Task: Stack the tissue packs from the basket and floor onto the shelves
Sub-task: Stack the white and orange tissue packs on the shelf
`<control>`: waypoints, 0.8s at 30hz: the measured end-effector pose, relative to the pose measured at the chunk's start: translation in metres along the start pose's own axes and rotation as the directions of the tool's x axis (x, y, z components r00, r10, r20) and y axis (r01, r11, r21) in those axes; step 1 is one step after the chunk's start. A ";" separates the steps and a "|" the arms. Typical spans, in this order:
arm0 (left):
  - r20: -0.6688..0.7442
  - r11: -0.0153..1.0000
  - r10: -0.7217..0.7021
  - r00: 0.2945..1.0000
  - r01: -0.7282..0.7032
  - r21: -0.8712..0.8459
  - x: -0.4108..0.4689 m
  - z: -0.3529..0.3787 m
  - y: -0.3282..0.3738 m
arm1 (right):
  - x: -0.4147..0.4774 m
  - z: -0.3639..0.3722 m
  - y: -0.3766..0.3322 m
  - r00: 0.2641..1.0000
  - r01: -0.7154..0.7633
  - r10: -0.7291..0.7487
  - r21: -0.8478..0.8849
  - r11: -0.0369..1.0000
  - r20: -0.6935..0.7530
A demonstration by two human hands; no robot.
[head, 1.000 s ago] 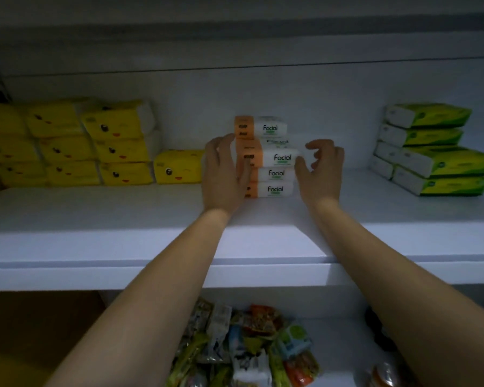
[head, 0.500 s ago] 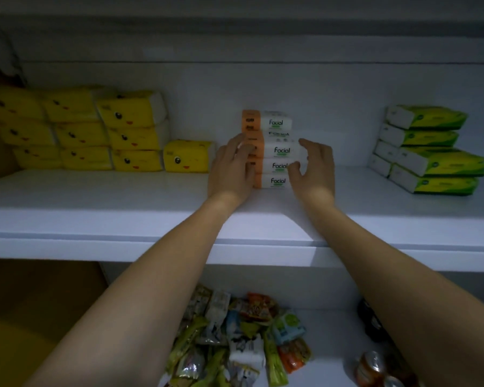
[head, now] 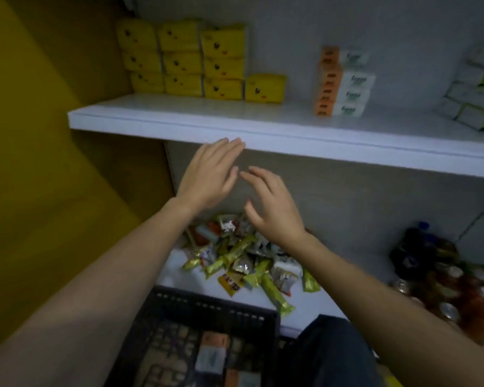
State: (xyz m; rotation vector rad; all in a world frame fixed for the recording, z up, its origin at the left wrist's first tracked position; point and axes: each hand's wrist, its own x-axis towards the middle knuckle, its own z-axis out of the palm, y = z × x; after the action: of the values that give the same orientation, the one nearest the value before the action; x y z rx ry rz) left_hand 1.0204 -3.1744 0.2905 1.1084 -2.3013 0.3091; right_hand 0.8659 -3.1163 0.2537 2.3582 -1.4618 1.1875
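Both hands are being held away from the stack of orange-and-white tissue packs (head: 341,85), which half a second ago was being steadied between them on the upper shelf (head: 179,121); the stack is being left standing alone there, between the yellow packs (head: 185,60) and the green packs (head: 475,99). The view is being tipped downward compared with before, so a dark basket (head: 207,311) is now being shown at the bottom, with another orange-and-white pack (head: 211,350) lying inside it. The basket is being cut off by the lower edge and the green packs by the right edge. Print on the packs is being smeared by blur, and the dark cluster of cans (head: 436,275) on the lower shelf (head: 305,305) is being rendered too dimly to read. The left hand (head: 210,174) is being held flat with fingers straight and close together, its tips being seen against the shelf's front edge; whether that edge is being touched cannot be told. The right hand (head: 271,208) is being held just beside it, fingers loosely spread, above the heap of snack packets (head: 243,261). Nothing is being held by either hand.
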 end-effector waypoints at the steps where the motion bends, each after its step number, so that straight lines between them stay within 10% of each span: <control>1: 0.014 0.999 -0.033 0.999 0.033 0.003 -0.024 0.003 -0.007 | -0.012 0.015 -0.010 0.999 -0.005 0.005 0.009 1.000 0.039; 9: 0.355 0.919 -0.331 0.874 0.384 -0.091 -0.215 0.072 -0.037 | -0.133 0.136 -0.048 0.905 -0.230 0.193 0.056 0.972 0.380; 19: 0.865 0.574 -0.435 0.248 0.817 0.054 -0.351 0.193 -0.006 | -0.278 0.209 -0.030 0.286 -0.729 0.544 -0.190 0.658 0.789; 24: 0.913 0.469 -0.397 0.092 0.875 0.116 -0.391 0.263 -0.010 | -0.311 0.257 -0.001 0.129 -0.766 0.549 -0.269 0.585 0.826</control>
State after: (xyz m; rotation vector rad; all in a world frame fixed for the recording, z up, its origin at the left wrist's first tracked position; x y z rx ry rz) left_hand 1.1222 -3.0416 -0.1497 2.2158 -1.9140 -1.5193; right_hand 0.9390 -3.0186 -0.1305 2.5812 -3.1557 -0.0435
